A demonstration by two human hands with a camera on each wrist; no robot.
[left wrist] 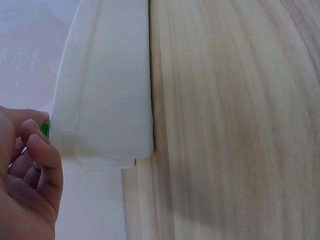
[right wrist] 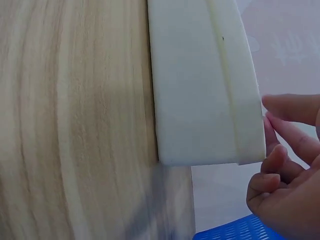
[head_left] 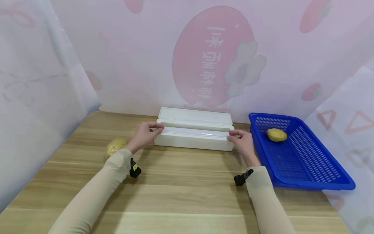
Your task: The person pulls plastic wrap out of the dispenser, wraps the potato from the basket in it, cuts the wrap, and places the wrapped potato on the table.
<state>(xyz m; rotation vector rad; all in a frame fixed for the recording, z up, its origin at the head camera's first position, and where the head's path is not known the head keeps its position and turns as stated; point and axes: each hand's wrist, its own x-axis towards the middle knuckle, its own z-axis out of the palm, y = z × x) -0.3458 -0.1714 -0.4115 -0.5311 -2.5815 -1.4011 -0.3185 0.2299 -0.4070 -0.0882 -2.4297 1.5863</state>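
A long white cling film dispenser box (head_left: 193,142) stands at the back of the table, its lid (head_left: 194,114) tilted back. Glossy clear cling film (head_left: 201,132) lies across its open top. At the box's left end, my left hand (head_left: 143,135) pinches the film edge between thumb and forefinger; a small green piece (left wrist: 45,129) shows by those fingertips in the left wrist view. My right hand (head_left: 243,144) pinches the film at the right end, its other fingers curled. The thin film itself is hard to make out in both wrist views.
A yellow potato (head_left: 115,146) with a shiny, film-like covering lies beside my left wrist. To the right stands a blue plastic basket (head_left: 295,162), close to my right hand, with another potato (head_left: 276,135) inside. A printed curtain (head_left: 131,65) hangs behind the wooden table (head_left: 181,195).
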